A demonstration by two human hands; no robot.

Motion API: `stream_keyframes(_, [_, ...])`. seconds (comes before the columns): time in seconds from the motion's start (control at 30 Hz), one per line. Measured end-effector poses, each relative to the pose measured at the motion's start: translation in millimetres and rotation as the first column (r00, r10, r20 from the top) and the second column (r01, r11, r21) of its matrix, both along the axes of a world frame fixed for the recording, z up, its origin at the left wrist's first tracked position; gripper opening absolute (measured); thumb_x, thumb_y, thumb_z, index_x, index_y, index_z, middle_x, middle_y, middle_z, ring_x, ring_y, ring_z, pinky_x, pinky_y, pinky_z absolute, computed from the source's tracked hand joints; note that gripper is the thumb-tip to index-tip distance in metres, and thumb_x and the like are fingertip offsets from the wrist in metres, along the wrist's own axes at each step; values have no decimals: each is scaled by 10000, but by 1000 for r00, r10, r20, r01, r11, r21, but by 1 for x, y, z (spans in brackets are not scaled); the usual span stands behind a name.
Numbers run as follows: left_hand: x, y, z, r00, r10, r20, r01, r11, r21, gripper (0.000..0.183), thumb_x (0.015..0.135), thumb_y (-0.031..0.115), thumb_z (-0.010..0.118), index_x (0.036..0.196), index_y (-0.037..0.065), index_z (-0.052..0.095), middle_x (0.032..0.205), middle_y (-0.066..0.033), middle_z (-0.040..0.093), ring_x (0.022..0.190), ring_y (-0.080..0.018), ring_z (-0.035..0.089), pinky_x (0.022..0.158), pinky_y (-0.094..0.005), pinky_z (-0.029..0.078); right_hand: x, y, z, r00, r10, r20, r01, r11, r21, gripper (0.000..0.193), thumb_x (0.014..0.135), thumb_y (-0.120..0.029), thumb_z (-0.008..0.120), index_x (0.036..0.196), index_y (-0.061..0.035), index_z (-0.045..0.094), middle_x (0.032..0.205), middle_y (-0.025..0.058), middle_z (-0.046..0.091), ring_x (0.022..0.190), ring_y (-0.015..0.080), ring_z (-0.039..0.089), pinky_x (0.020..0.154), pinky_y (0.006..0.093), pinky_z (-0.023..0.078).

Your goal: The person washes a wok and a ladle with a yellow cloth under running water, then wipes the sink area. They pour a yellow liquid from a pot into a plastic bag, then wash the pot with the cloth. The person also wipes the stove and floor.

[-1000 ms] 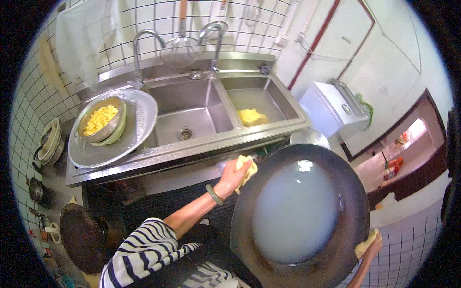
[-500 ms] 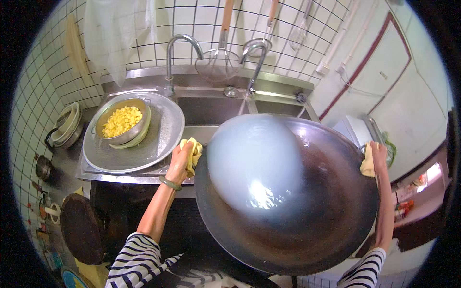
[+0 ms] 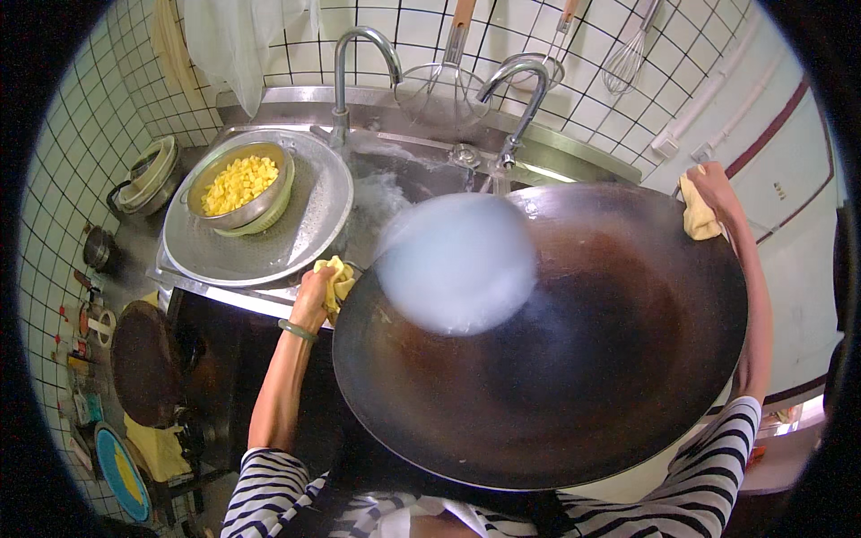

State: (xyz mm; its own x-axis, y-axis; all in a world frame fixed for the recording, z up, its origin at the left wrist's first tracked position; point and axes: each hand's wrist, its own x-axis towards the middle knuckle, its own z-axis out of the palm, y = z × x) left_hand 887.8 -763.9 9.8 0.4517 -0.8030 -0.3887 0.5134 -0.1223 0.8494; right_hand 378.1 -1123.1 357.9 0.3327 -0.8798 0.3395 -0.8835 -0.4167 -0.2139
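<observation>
A large dark wok, brown inside, is tilted in front of me with its far-left rim over the sink. Cloudy whitish water has gathered at that low side, and some spills past the rim into the sink. My left hand is closed round the wok's left side through a yellow cloth; a green bangle sits on that wrist. At the far right, my right hand grips the raised opposite side through another yellow cloth. The cloths hide most of both handles.
Behind the wok lies a steel sink with two curved taps, the left tap and the right tap. A wide metal tray on the left bears a bowl of yellow cubes. Strainers and a whisk hang on the tiled wall.
My right hand has risen and moved away, steepening the wok's tilt toward the sink. The pool of water has shrunk, and water now splashes into the sink. My left hand has shifted slightly left.
</observation>
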Motion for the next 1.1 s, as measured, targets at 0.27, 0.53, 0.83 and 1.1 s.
stream_keyframes(0.27, [-1, -44, -33, 990, -53, -130, 70, 989, 130, 215, 925, 135, 450, 1031, -26, 544, 914, -114, 639, 749, -201, 640, 638, -292, 528, 72, -42, 51, 973, -29, -227, 16, 998, -61, 345, 740, -209, 499, 841, 115, 556, 748, 178, 626, 673, 204, 591, 589, 385, 472])
stream_keyframes(0.53, [-6, -88, -66, 867, -334, -369, 401, 908, 120, 215, 891, 123, 414, 961, -18, 560, 813, -103, 623, 623, -196, 602, 552, -343, 513, 176, -90, 137, 489, -63, -870, -265, 940, -216, 276, 744, -168, 536, 695, 95, 600, 682, 262, 595, 644, 333, 619, 574, 403, 477])
stream_keyframes(0.83, [-75, -141, -79, 665, -582, -469, 683, 727, 66, 266, 906, 161, 396, 900, 12, 616, 761, -101, 635, 566, -216, 588, 523, -372, 500, 123, -127, 229, 297, -176, -939, -421, 858, -294, 213, 773, -168, 553, 770, 40, 601, 807, 215, 634, 707, 328, 622, 665, 415, 479])
stream_keyframes(1.1, [-13, -161, -15, 918, -395, -45, 397, 909, 124, 186, 907, 155, 436, 952, 14, 549, 793, -85, 603, 615, -179, 572, 502, -296, 469, -73, -12, 119, 823, -476, -309, 498, 867, -8, 418, 802, -275, 566, 929, 123, 569, 850, 237, 633, 789, 252, 616, 676, 418, 488])
